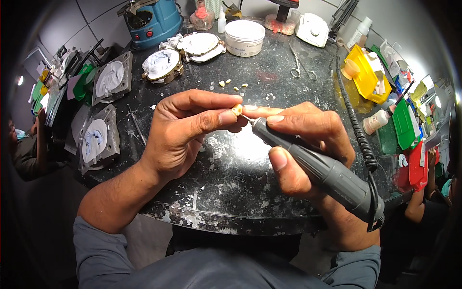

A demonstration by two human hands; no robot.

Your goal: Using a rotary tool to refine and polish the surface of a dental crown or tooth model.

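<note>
Near the middle of the worktop, my left hand (187,130) pinches a small yellowish tooth-shaped piece (236,111) between thumb and fingertips. My right hand (313,139) grips a dark grey rotary handpiece (327,178), whose thin bur points at the small piece, touching or very close to it. A coiled black cord (361,130) runs from the back of the handpiece up the right side. Just beyond my fingers lie several small pale tooth-like pieces (222,84).
Plaster-filled metal flasks (107,139), a white tub (244,38), scissors (296,62), a blue machine (153,21), a white mask (313,30) and coloured trays (365,79) surround the dark worktop (240,202). Other people (29,144) sit at both sides.
</note>
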